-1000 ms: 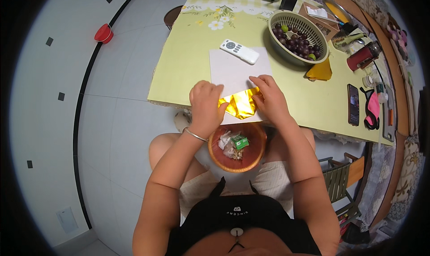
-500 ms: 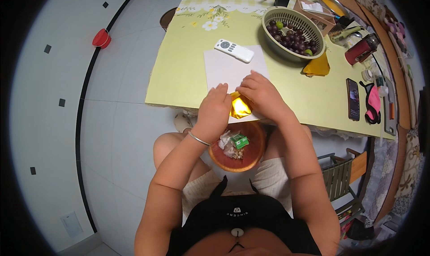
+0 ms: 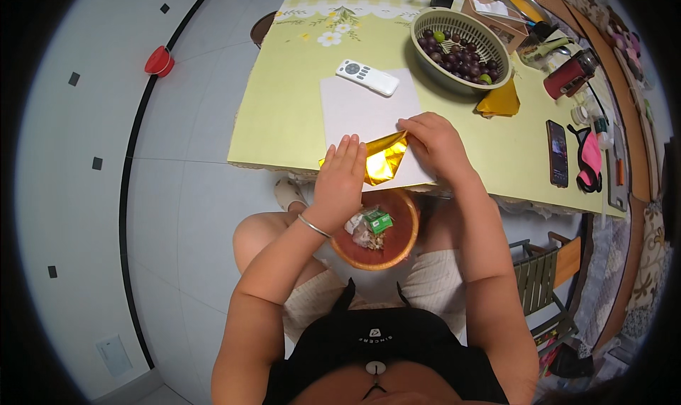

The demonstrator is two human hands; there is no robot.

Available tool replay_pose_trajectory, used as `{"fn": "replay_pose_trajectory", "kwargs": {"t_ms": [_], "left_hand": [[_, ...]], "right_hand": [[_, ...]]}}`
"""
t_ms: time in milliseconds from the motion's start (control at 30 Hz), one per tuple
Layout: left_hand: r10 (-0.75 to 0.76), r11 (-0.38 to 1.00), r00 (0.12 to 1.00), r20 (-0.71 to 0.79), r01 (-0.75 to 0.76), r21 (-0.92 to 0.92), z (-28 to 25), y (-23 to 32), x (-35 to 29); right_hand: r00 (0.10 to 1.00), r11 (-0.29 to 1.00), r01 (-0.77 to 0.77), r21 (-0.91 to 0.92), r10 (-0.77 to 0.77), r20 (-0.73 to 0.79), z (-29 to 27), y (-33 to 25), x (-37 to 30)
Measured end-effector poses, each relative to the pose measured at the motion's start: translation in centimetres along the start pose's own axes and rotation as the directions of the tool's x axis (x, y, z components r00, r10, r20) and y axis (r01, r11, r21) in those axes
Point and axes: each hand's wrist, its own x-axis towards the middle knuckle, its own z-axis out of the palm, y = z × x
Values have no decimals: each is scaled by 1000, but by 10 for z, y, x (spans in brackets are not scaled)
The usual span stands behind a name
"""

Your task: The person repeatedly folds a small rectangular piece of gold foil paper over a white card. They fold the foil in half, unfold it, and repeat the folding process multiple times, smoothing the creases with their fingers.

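Note:
A shiny gold foil sheet point(image 3: 384, 162), partly folded, lies on a white paper sheet point(image 3: 352, 107) at the table's front edge. My left hand point(image 3: 342, 172) rests flat across the foil's left part with its fingers stretched out. A small gold tip pokes out to the left of it. With thumb and fingers my right hand point(image 3: 438, 144) pinches the foil's upper right corner. The foil under my left palm is hidden. On the far part of the white paper lies a white remote control point(image 3: 367, 77).
A colander point(image 3: 420, 62) of grapes stands at the back right, with a folded gold piece point(image 3: 501, 100) beside it. Farther right are a phone point(image 3: 558, 154), a pink and black item point(image 3: 589, 159) and a dark red bottle point(image 3: 568, 77). Between my knees is a reddish bin point(image 3: 397, 242) with rubbish.
My right hand has moved right, away from my left hand, to the foil's upper right corner. More of the foil shows between the hands. The left hand has flattened.

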Motion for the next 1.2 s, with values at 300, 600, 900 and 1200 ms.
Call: {"fn": "replay_pose_trajectory", "kwargs": {"t_ms": [300,600,900,1200], "left_hand": [[-13,996,997,79,20,-89,-8,-3,12],[37,999,995,95,-36,-7,-3,2,6],[8,1000,972,234,-12,15,-16,0,-8],[119,991,958,262,-131,27,-22,-2,-15]], "right_hand": [[998,999,-47,17,46,48,-2,9,10],[964,987,153,-52,-137,226,-1,-32,-2],[940,992,-17,-129,60,336,15,-32,-21],[932,976,-53,-209,124,341,17,-33,-21]]}}
